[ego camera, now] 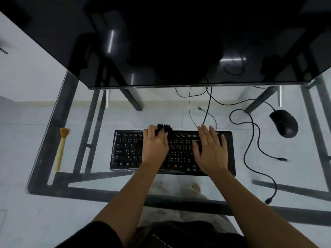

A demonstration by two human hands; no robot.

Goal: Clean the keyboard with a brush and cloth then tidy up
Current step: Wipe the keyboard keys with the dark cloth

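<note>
Nearest to you: both bare forearms reach out over the front edge of the glass desk (197, 113), and your foot (196, 187) shows through the glass below. The black keyboard (125, 151) lies flat on the glass, roughly centred in front of you, long side parallel to the desk edge. Your right hand (210, 149) lies on its right half, palm down, fingers straight and slightly spread, holding nothing; the fingertips reach the keyboard's far edge. Your left hand (155, 145) is over the middle-left keys with fingers curled round a black cloth (165, 128), bunched up and sitting on the top key row, partly hanging past the far edge. I can't tell how hard the cloth presses on the keys. The brush (60, 149) is out of your hands: it lies on the glass well to the left of the keyboard, near the left desk edge, pale wooden handle towards you, tan bristles pointing away. On the right, well apart from the keyboard, a black mouse (284, 123) sits on the glass. A black cable (258, 140) loops between keyboard and mouse and ends in a loose plug (268, 201) near the front right. More thin cables run from behind the keyboard up under the monitor (161, 42), which is dark and fills the far part of the view.
</note>
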